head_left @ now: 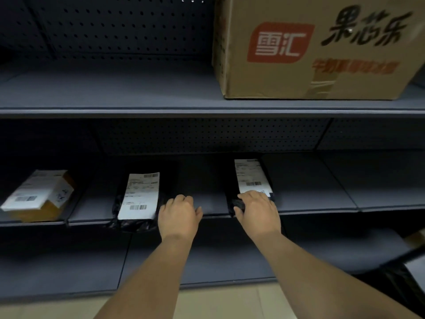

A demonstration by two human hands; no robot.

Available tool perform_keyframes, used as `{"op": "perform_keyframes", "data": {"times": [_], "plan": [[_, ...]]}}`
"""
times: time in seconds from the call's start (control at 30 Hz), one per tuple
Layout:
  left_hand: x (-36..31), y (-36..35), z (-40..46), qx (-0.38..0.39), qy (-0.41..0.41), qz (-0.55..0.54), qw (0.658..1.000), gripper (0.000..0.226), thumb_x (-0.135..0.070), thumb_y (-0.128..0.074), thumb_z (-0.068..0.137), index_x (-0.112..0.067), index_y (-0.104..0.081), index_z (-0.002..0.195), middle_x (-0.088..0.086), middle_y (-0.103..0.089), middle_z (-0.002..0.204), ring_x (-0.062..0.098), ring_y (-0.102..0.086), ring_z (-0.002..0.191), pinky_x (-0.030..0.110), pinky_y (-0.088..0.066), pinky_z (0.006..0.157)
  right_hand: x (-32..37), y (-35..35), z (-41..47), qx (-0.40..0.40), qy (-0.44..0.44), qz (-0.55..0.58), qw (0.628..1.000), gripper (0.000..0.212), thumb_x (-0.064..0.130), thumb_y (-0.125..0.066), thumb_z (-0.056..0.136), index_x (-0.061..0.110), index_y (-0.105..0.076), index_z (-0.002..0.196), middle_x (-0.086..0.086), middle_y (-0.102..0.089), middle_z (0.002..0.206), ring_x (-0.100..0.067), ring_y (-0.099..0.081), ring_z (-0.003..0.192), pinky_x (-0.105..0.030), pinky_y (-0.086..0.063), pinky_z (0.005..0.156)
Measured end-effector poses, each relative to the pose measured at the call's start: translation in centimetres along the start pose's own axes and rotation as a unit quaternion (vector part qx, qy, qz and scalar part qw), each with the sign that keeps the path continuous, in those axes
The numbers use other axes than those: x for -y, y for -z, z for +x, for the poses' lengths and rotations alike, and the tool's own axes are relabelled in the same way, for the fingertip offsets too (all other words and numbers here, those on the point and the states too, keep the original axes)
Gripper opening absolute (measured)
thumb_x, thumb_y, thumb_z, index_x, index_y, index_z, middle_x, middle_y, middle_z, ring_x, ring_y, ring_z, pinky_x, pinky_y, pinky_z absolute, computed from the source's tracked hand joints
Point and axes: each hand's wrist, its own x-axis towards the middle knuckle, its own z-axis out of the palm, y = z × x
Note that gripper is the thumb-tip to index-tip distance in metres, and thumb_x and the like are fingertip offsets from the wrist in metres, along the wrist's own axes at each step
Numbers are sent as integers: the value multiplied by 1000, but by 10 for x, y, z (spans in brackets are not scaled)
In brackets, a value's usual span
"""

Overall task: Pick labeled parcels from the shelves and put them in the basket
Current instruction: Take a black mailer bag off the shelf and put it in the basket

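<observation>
right fingers (250, 196): curling down over the near end of the right-hand black parcel (251, 180), thumb side tucking under its crinkly front edge, so they're gripping it
right hand (258, 211): sitting on that parcel right at the front lip of the middle shelf (207, 209), forearm stretching back toward the camera
left fingers (181, 200): bending loosely, knuckles up, thumb sticking out to the right; they're not wrapping around anything that I can see
left hand (179, 218): hovering at the shelf edge just beside the other black parcel (138, 199), maybe brushing its right edge, honestly can't tell
right-hand black parcel: lying flat on the middle shelf, white label facing up, barcode showing
other black parcel: also lying flat with a white label on top, its bag end hanging a bit over the shelf lip
small cardboard box (38, 195): sitting tilted at the far left of the same shelf, white label on top
big carton (319, 47): standing on the upper shelf (103, 97) at the right, red logo and black brush lettering on the front
basket: not showing anywhere in this view
</observation>
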Motion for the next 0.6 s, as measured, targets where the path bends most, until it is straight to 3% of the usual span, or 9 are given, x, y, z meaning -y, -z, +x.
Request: {"op": "perform_keyframes", "data": {"times": [0.43, 0.6], "plan": [[-77, -14, -24, -15, 26, -17, 999, 28, -40, -49, 91, -17, -63, 100, 1, -63, 99, 20, -57, 95, 30, -40, 81, -85, 19, -17, -12, -20, 41, 999, 41, 37, -54, 92, 20, -54, 129, 4, -56, 128, -15, -45, 122, -29, -36, 102], [-91, -17, -23, -12, 50, -56, 997, 32, -40, -53, 90, -15, -65, 108, 3, -65, 104, 22, -59, 98, 33, -45, 82, -101, 19, -16, -11, -43, 57, 997, 40, 36, -55, 91, 20, -55, 128, 3, -57, 127, -16, -47, 120, -29, -40, 98]]}}
